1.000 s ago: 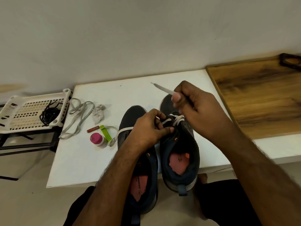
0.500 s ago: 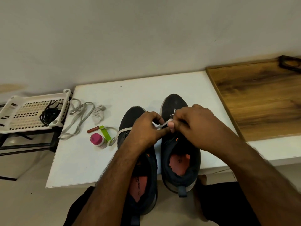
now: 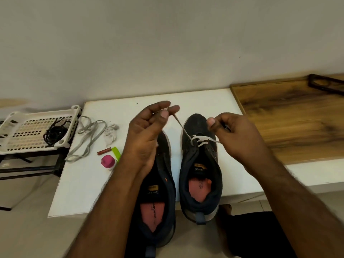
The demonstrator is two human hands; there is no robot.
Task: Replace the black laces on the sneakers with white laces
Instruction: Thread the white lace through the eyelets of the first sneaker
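1. Fingers of the left hand [image 3: 147, 131] pinch one end of the white lace [image 3: 181, 125] and hold it raised above the toe of the left sneaker [image 3: 163, 192], the strand running taut down to the right sneaker [image 3: 201, 164].
2. Right hand [image 3: 236, 135] is curled at the far side of that shoe, and seems to pinch the lace's other end between thumb and forefinger, though the grip itself is partly hidden.
3. White lace crosses only the lowest eyelets of the right sneaker, near the toe; the eyelets above them look bare.
4. Left sneaker, just beside it on the white counter [image 3: 78, 183], shows no lace at all, as far as the forearm lets one see.
5. Black laces [image 3: 54, 134] lie bundled in the white basket [image 3: 16, 146] off the counter's left edge, so removal looks finished for both shoes.
6. A second white lace [image 3: 89, 138] lies loose on the counter, near a crumpled scrap [image 3: 111, 134], a pink cap [image 3: 107, 161] and a green clip [image 3: 116, 152].
7. My judgement: roughly early-middle; most of the right shoe's threading and the whole left shoe remain.
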